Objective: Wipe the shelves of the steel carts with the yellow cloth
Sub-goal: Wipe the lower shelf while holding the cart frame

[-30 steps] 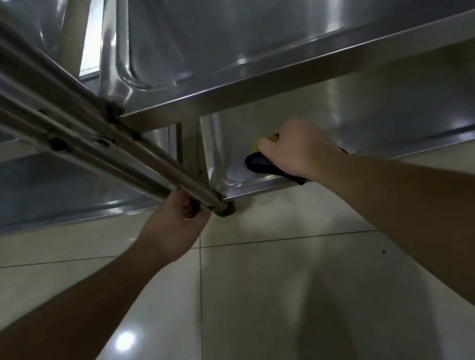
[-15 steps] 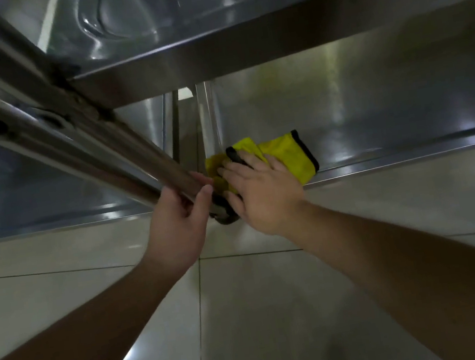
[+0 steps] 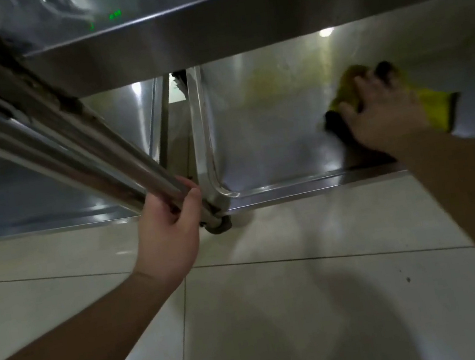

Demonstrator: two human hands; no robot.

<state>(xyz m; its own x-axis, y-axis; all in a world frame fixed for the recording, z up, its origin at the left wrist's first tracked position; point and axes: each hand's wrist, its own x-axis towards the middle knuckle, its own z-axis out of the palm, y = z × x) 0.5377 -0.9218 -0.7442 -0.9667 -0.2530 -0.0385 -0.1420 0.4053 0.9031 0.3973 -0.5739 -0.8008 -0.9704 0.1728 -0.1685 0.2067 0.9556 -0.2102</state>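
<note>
R hand (image 3: 386,114) flat on yellow cloth (image 3: 438,109) mid-shelf (image 3: 269,132); L hand (image 3: 168,221) grip curled round cart leg (image 3: 110,165)

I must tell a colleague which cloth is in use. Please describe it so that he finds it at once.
Look at the lowest shelf of the right steel cart, near the tiled floor. The right hand presses the yellow cloth flat there. Its bright yellow with dark edging stands out from the grey steel.

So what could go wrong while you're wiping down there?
The left hand grips a cart post just above the wheel; if the cart rolls, fingers could get pinched. The right hand presses the yellow cloth flat on the bottom shelf under the upper shelf, so knuckles might bump it.
</note>
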